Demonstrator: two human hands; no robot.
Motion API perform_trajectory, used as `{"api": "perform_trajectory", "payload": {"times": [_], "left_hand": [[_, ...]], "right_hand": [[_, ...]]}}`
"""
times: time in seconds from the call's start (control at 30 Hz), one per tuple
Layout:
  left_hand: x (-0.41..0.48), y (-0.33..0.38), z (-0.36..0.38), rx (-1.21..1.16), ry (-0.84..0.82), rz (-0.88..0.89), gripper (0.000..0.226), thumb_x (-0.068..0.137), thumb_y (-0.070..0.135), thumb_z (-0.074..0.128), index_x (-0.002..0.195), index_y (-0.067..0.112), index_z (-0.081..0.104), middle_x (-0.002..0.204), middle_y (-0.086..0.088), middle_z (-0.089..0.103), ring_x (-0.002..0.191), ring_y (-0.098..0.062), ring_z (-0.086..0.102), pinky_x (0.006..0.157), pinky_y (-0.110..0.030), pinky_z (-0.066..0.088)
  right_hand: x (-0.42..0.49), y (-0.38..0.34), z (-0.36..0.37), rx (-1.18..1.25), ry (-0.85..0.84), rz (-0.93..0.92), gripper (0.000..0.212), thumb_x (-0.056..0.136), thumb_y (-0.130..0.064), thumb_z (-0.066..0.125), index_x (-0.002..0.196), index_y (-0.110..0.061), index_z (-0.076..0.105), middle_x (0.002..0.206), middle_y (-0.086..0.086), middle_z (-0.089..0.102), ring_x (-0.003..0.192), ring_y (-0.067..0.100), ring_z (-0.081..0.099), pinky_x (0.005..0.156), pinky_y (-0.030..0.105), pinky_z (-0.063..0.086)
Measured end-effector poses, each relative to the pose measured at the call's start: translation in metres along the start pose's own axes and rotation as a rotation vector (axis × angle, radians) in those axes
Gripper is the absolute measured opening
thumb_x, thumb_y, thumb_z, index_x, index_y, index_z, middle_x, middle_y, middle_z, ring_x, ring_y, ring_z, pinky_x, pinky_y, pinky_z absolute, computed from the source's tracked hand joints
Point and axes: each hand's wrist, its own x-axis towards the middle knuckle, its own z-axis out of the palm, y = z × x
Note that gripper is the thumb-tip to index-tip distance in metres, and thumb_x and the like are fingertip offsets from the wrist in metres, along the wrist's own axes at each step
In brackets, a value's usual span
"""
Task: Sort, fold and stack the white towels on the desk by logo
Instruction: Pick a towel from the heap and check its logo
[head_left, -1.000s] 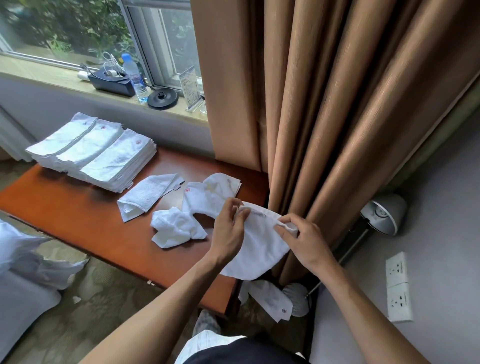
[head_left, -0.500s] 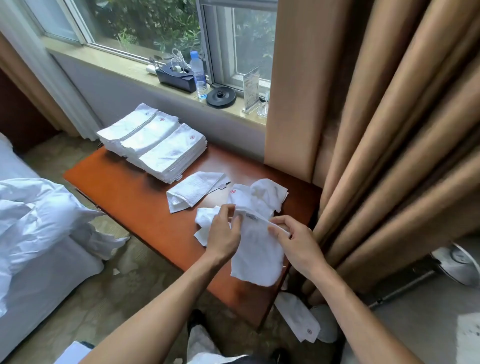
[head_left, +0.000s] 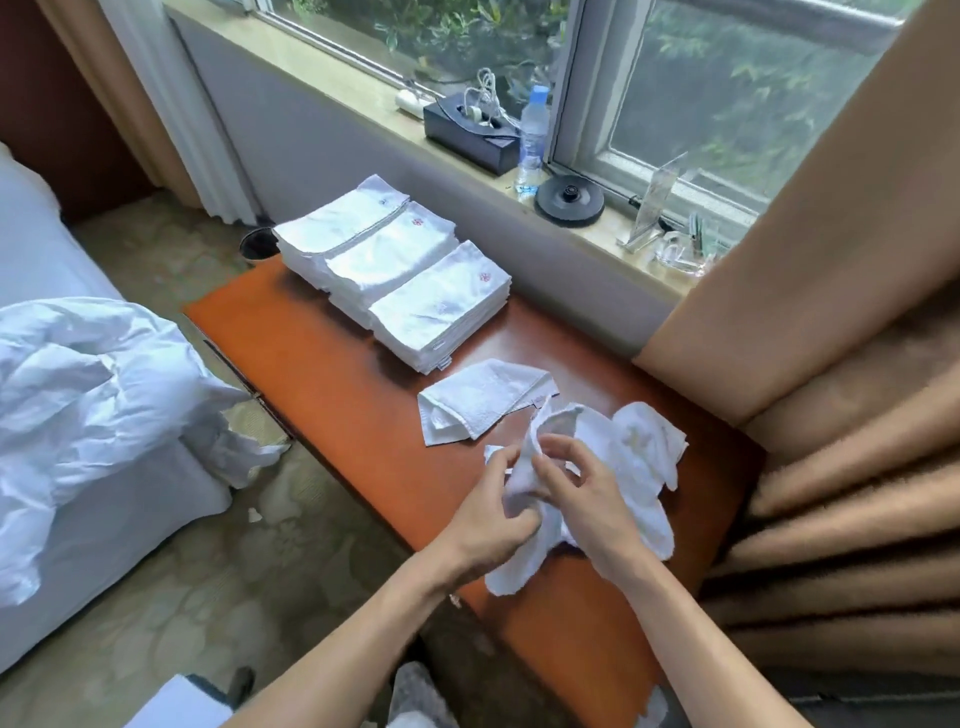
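I had my left hand (head_left: 492, 519) gripping a crumpled white towel (head_left: 519, 483) over the worktop (head_left: 353, 374); my right hand (head_left: 587, 504) seemingly pinched it too.

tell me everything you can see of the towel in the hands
The held towel is white, soft terry-looking cloth, bunched and crumpled, not yet folded. The left hand and right hand both grip its middle; one end sticks up, the other hangs down over the desk. No logo shows on it.
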Motion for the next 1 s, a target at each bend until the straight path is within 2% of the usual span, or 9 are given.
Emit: {"api": "perform_trajectory", "payload": {"times": [0.07,0.2,0.3,0.4,0.57,0.73,0.8,0.87,1.0], "left_hand": [[0.009,-0.004,-0.030,0.014,0.049,0.012,0.052,0.094,0.026,0.059,0.137,0.052,0.043,0.131,0.027,0.059,0.126,0.007,0.054,0.105,-0.021,0.048],[0.021,-0.010,-0.088,-0.006,0.161,-0.026,0.037,0.105,0.033,0.054,0.142,0.033,0.054,0.132,0.016,0.066,0.124,0.000,0.059,0.107,-0.029,0.047],[0.024,-0.004,-0.125,0.002,0.207,0.007,0.021,0.104,0.043,0.054,0.119,0.036,0.066,0.105,0.018,0.073,0.099,0.003,0.066,0.088,-0.028,0.050],[0.019,0.007,-0.156,0.062,0.248,0.054,0.016,0.100,0.055,0.051,0.093,0.049,0.063,0.075,0.017,0.063,0.071,0.007,0.057,0.068,-0.020,0.041],[0.010,0.019,-0.192,0.107,0.270,0.108,0.027,0.102,0.056,0.052,0.111,0.037,0.068,0.100,0.012,0.074,0.096,-0.011,0.068,0.087,-0.040,0.054],[-0.012,0.026,-0.222,0.160,0.364,0.094,0.027,0.101,0.061,0.049,0.111,0.044,0.067,0.100,0.015,0.072,0.096,-0.010,0.067,0.087,-0.035,0.053],[-0.019,0.021,-0.239,0.117,0.393,0.060,0.023,0.102,0.054,0.051,0.108,0.039,0.068,0.093,0.012,0.071,0.091,-0.013,0.067,0.084,-0.035,0.052],[-0.021,0.019,-0.258,0.058,0.415,0.060,0.023,0.104,0.046,0.053,0.107,0.029,0.068,0.091,0.008,0.071,0.087,-0.012,0.067,0.079,-0.029,0.052],[-0.015,0.010,-0.303,-0.034,0.429,0.068,0.032,0.099,0.044,0.054,0.108,0.016,0.067,0.092,0.004,0.071,0.088,-0.013,0.068,0.077,-0.025,0.054]], "right_hand": [[0.013,-0.006,0.027,0.080,-0.046,0.041,0.022,0.105,-0.024,0.061,0.124,-0.021,0.071,0.112,0.000,0.075,0.107,0.020,0.073,0.095,0.036,0.060],[0.030,-0.016,0.079,0.112,-0.070,0.063,0.029,0.106,-0.006,0.054,0.127,-0.016,0.071,0.124,0.008,0.070,0.109,0.021,0.073,0.090,0.026,0.059],[0.039,-0.024,0.109,0.056,-0.053,0.030,0.029,0.105,-0.003,0.054,0.126,-0.015,0.069,0.121,0.008,0.071,0.104,0.024,0.072,0.085,0.027,0.060],[0.047,-0.032,0.126,-0.049,-0.048,-0.019,0.027,0.104,-0.008,0.057,0.124,-0.024,0.067,0.116,0.001,0.070,0.103,0.021,0.070,0.089,0.036,0.060],[0.074,-0.037,0.141,-0.155,-0.100,-0.127,0.036,0.103,-0.018,0.061,0.137,-0.029,0.057,0.129,-0.006,0.064,0.111,0.002,0.063,0.095,0.028,0.056],[0.101,-0.032,0.165,-0.218,-0.319,-0.105,0.064,0.101,-0.028,0.064,0.157,-0.037,0.035,0.152,-0.013,0.045,0.135,0.004,0.048,0.107,0.032,0.049],[0.105,-0.033,0.178,-0.189,-0.359,-0.096,0.070,0.099,-0.031,0.067,0.159,-0.036,0.031,0.150,-0.014,0.048,0.134,0.003,0.049,0.100,0.018,0.046],[0.110,-0.038,0.189,-0.112,-0.390,-0.089,0.063,0.099,-0.033,0.069,0.154,-0.036,0.039,0.142,-0.014,0.057,0.127,-0.001,0.056,0.091,0.015,0.050],[0.129,-0.048,0.220,-0.044,-0.451,-0.099,0.021,0.101,-0.033,0.065,0.121,-0.034,0.069,0.116,-0.006,0.075,0.110,0.013,0.071,0.089,0.031,0.057]]}}
